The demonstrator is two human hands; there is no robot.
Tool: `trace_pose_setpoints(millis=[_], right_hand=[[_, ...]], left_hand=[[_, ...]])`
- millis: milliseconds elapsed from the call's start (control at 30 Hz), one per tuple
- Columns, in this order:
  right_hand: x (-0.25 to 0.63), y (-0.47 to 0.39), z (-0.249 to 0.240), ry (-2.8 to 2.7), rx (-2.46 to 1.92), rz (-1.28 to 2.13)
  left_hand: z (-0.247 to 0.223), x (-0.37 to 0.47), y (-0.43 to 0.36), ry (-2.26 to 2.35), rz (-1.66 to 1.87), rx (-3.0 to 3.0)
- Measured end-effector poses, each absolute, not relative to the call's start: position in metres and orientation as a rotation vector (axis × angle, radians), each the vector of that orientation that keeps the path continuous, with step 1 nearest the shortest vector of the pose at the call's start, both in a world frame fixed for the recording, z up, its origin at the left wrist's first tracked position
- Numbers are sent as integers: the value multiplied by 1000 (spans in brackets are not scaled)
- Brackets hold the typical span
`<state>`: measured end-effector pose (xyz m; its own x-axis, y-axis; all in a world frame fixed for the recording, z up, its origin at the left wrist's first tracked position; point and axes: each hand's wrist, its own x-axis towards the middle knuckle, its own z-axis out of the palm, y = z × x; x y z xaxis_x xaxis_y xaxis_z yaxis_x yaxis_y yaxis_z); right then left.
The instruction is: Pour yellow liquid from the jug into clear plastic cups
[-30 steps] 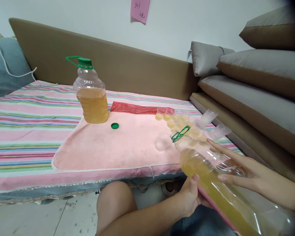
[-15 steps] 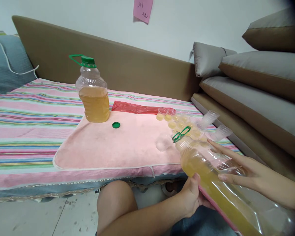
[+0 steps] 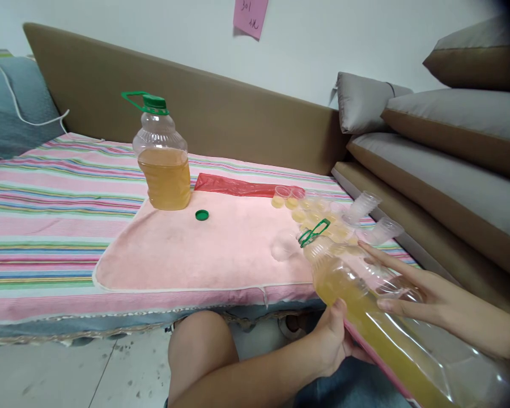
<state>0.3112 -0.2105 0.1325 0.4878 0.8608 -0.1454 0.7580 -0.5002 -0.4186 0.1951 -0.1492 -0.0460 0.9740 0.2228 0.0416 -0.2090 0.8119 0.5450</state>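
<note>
A large clear bottle of yellow liquid lies tilted, its open neck with a green handle pointing left over the pink mat. My left hand grips it from below, thumb against its side. Spread along its upper side, my right hand holds it too. Close to the bottle's mouth stands a clear cup; whether liquid is in it I cannot tell. Behind the neck are several small cups with yellow liquid. A green cap lies on the mat.
A second bottle, green-capped and upright, stands at the mat's back left. A red plastic bag lies behind the mat. Stacked cups lie at the right, beside piled grey cushions. A brown board runs along the wall.
The view has shifted very slightly. Both hands and the tilted bottle keep almost the same position.
</note>
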Motion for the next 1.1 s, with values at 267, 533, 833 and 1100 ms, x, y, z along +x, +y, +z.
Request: trace_pose_setpoints(millis=[267,533,833,1100], right_hand=[[316,-212,130,-1361,-2408,668],[315,-210,132,-1362,-2404,721],[312,-209,134,-1323,-2375,779],[317,-209,131,-1354,-2359,768]], left_hand=[[-55,198,-152,3,237,548],[-58,200,-153,-5,251,526],[-60,201,-153,-18,245,529],[-47,196,-149,-1,216,548]])
